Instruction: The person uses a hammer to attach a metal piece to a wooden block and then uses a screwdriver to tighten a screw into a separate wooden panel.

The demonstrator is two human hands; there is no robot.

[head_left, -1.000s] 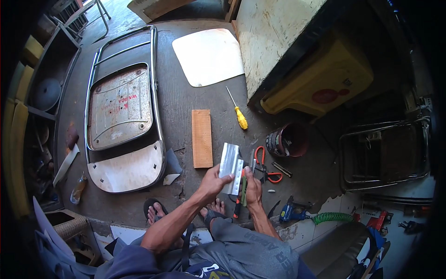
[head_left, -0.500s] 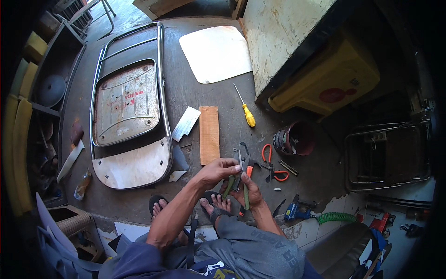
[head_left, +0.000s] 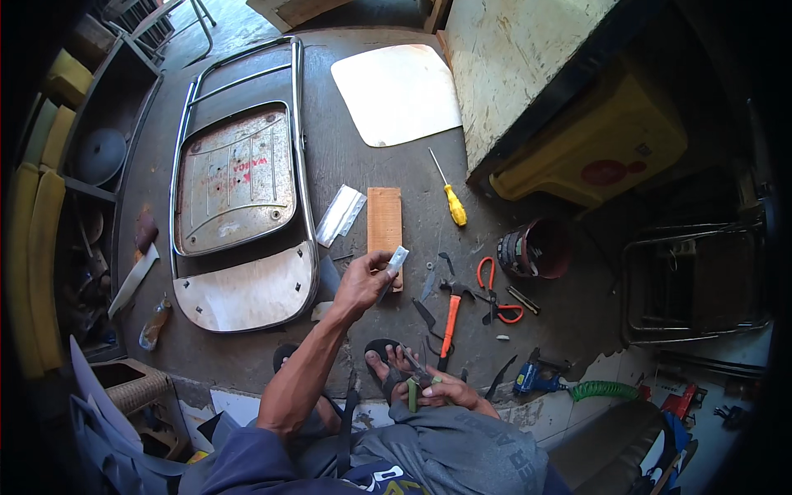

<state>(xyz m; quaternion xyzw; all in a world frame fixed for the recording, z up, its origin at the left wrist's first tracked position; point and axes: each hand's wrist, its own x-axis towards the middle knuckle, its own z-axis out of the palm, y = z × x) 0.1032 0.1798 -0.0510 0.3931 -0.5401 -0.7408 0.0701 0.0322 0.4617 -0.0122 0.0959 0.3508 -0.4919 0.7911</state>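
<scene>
Clearly, the two hands are well apart. Low and close to the lap, the right hand (head_left: 450,390) is wrapped around green-handled snips (head_left: 412,395). Farther forward and leftward, the left hand (head_left: 360,286) pinches a small silvery metal strip (head_left: 398,261). That hand overlaps the near end of a wooden block (head_left: 384,219) in this view; I cannot tell whether they touch. Ahead of the right hand, an orange-handled hammer (head_left: 450,323) lies on the floor (head_left: 330,148), with red-handled scissors (head_left: 511,313) just to its right. A blue air nailer (head_left: 528,376) lies right of the right hand. Beyond the left hand, beside the block, rests a bent silvery metal sheet (head_left: 340,214). Leftward of that hand lies a folding chair (head_left: 235,186). Ahead and to the right of both hands are an open bucket (head_left: 509,257) and a yellow-handled screwdriver (head_left: 455,206); farther ahead lies a white panel (head_left: 400,95) with rounded corners.
</scene>
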